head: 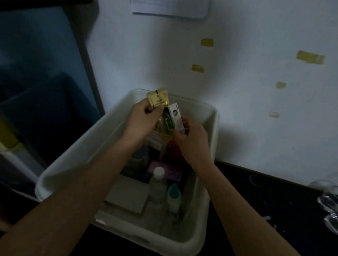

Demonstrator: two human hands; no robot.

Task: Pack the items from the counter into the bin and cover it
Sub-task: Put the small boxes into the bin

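A white plastic bin (pixel 205 191) stands on the dark counter (pixel 257 225) against the wall. Both my hands are over its far end. My left hand (pixel 142 119) grips a small gold box (pixel 157 98). My right hand (pixel 191 137) holds a green and white box (pixel 172 117) beside it. Inside the bin lie a clear bottle with a white cap (pixel 157 184), a small bottle with a teal cap (pixel 173 197), a pink pack (pixel 166 171), a red item (pixel 171 148) and a flat white box (pixel 128 195). No lid is in sight.
Clear plastic blister packaging (pixel 334 203) lies on the counter at the right edge. A dark blue panel (pixel 37 73) leans at the left. Yellow tape scraps (pixel 310 57) and a paper sheet (pixel 170 0) stick to the white wall behind.
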